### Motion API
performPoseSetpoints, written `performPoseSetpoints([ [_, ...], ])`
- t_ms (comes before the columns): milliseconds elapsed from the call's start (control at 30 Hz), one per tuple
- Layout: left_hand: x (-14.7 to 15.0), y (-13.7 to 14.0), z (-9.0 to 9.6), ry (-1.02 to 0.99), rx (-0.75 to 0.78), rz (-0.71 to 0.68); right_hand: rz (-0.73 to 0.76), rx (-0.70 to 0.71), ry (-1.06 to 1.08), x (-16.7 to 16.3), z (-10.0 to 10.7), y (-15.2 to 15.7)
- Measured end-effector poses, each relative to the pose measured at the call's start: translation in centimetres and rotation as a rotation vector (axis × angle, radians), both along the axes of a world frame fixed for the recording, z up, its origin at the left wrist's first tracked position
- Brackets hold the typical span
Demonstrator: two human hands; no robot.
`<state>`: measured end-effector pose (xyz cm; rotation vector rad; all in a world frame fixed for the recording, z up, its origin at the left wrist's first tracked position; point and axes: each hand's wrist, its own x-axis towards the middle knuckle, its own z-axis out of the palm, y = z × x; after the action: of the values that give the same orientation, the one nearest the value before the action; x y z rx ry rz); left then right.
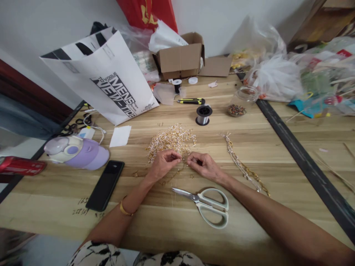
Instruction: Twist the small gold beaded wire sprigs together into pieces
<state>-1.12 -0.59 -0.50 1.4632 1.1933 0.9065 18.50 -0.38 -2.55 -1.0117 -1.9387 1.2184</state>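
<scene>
My left hand [165,163] is closed in a pinch at the near edge of a pile of small gold and silver beads [172,138]. Opposite it, my right hand [203,165] also pinches, its fingertips a short gap away. Something tiny and gold, perhaps beads on a thread, shows between the fingertips; I cannot make out its kind. A thin gold strand [169,179] lies on the table just below the hands. Scissors with pale handles [205,205] rest nearer to me, blades pointing left. Gold and silver bead strands [244,168] lie right of my right hand.
Behind the beads are a wire spool [203,115], a yellow-black utility knife [191,101] and a jar of dark beads [241,103]. Leftward lie a black phone [105,185], a purple bottle [83,153] and a white paper bag [105,77]. A cardboard box [180,59] stands behind.
</scene>
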Motion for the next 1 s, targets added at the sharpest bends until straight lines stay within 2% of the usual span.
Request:
performPoseSetpoints([
  [667,1.0,-0.4,0.3,0.043,0.109,-0.070,-0.004,0.003,0.007,-0.1,0.2,0.0],
  [1000,1.2,-0.6,0.4,0.173,0.308,-0.067,-0.012,0.001,0.013,-0.1,0.1,0.0],
])
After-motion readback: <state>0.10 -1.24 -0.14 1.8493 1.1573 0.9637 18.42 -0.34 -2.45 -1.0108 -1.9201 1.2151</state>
